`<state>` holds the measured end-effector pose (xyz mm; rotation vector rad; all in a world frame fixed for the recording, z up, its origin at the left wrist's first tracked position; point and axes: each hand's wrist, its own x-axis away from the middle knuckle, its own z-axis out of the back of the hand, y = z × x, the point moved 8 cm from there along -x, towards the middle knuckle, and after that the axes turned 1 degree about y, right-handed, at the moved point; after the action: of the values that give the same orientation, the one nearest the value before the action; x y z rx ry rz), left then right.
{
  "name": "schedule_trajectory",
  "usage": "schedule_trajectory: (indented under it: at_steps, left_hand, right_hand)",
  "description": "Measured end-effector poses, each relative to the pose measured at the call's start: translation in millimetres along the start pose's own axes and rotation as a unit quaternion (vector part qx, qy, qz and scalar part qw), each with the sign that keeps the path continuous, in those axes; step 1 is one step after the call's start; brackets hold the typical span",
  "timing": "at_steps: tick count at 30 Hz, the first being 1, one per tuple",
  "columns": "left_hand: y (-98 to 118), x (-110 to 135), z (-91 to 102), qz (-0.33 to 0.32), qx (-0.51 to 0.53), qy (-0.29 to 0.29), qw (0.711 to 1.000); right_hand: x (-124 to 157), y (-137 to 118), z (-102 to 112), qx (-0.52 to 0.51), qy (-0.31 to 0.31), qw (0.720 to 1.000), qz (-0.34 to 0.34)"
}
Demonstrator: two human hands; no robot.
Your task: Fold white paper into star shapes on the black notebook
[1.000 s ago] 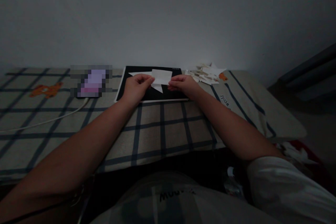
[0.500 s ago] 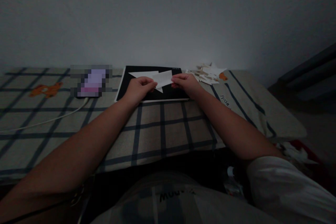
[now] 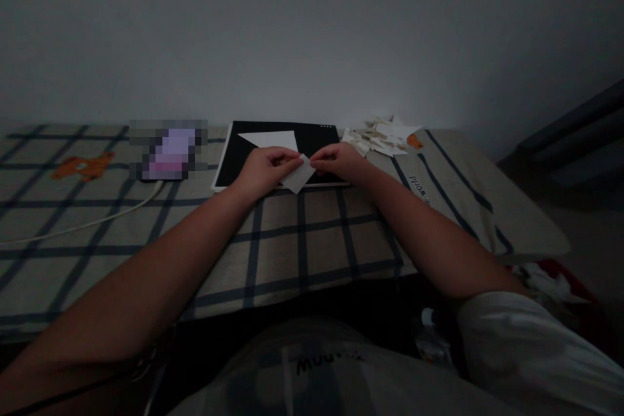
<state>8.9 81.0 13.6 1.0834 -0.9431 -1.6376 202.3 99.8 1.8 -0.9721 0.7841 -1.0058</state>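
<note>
A small white piece of paper is pinched between my two hands over the front edge of a black flat pad with a white border. My left hand is closed on the paper's upper left side. At its upper right corner, the fingertips of my right hand hold it too. Behind my left hand, a larger white triangular sheet of paper lies on the pad, its lower part covered by that hand. The held paper is tilted, with one corner pointing down towards me.
A pile of white paper pieces lies right of the pad. To the left are a blurred-out phone and its white cable on the checked tablecloth. Below the table's edge, a plastic bottle and more paper scraps show.
Both hands have moved slightly nearer to me with the paper. It has turned from lying nearly level to standing on a corner, and the hands have come closer together.
</note>
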Motion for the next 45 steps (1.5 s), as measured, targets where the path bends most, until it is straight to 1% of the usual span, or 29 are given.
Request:
schedule_trajectory:
  at_steps: [6, 9, 12, 15, 19, 22, 25, 30, 36, 41, 45]
  left_hand:
    - [0.0, 0.9, -0.5, 0.018, 0.000, 0.002, 1.000]
    - [-0.1, 2.6, -2.6, 0.026, -0.005, -0.008, 1.000]
    - [3.5, 5.3, -5.0, 0.011, -0.030, -0.016, 0.999]
    - [7.2, 7.1, -4.5, -0.007, -0.049, -0.003, 0.999]
    - [6.1, 7.7, -3.2, 0.000, -0.022, 0.013, 1.000]
    - [5.7, 7.7, -5.0, 0.005, -0.002, 0.003, 1.000]
    - [7.2, 8.0, -6.6, 0.001, -0.005, -0.010, 1.000]
    - [6.8, 9.3, -6.0, 0.004, -0.008, -0.012, 1.000]
    - [0.2, 7.0, -5.9, 0.021, 0.029, -0.008, 0.999]
    - [-10.8, 2.9, -4.7, 0.047, 0.049, -0.017, 0.998]
    - [-11.7, 0.3, -0.1, 0.054, 0.045, -0.015, 0.997]
  right_hand:
    - [0.0, -7.8, -4.9, -0.007, -0.006, 0.999, 0.041]
    - [-0.1, -8.0, -8.7, -0.021, -0.013, 0.999, 0.044]
    - [-0.3, -6.5, -11.9, -0.025, -0.018, 0.999, 0.038]
    - [0.3, -7.5, -11.9, -0.026, -0.012, 0.999, 0.038]
    - [1.3, -12.3, -9.6, -0.025, 0.005, 0.998, 0.052]
    - [1.4, -15.3, -11.2, -0.027, 0.002, 0.997, 0.069]
    - [1.1, -15.6, -12.9, -0.026, 0.002, 0.997, 0.078]
    - [1.8, -16.2, -13.9, -0.032, -0.008, 0.995, 0.092]
    - [-1.6, -10.9, -7.4, -0.017, -0.010, 0.997, 0.079]
    - [-5.6, -6.6, -5.6, 0.002, -0.039, 0.995, 0.094]
    - [-5.6, -4.9, -1.8, 0.006, -0.043, 0.994, 0.101]
